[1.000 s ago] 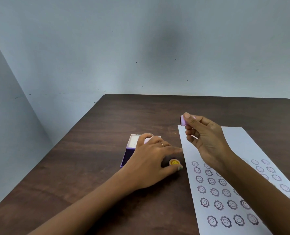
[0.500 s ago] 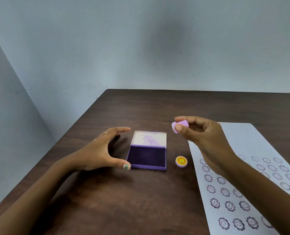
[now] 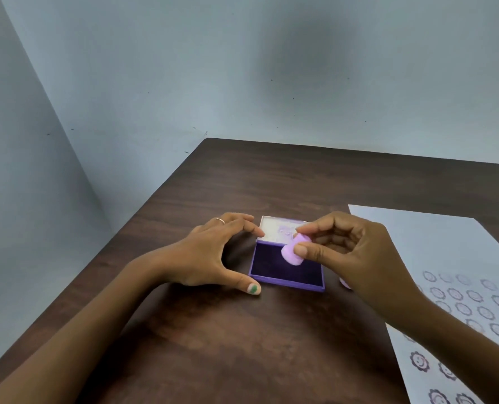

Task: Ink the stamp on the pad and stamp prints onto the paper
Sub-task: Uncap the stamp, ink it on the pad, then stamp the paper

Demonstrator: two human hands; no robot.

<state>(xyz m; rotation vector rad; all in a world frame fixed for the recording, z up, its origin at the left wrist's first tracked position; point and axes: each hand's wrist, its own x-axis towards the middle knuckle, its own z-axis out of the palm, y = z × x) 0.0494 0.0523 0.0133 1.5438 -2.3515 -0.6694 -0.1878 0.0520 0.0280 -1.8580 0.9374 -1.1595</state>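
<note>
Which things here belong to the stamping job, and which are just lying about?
In use: stamp in the right hand; open ink pad, steadied by the left hand; paper with prints.
Lying about: a small pink object beside the pad, mostly hidden.

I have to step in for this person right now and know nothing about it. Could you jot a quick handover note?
Right hand: pinching the lilac stamp over the open ink pad; contact unclear.
Left hand: empty, open, thumb and fingertips at the pad's left edge.
Paper: on the table, right of the pad, near part already filled with rows of flower-face prints, far part blank.
Left: ink the stamp, then print on the blank area.
</note>
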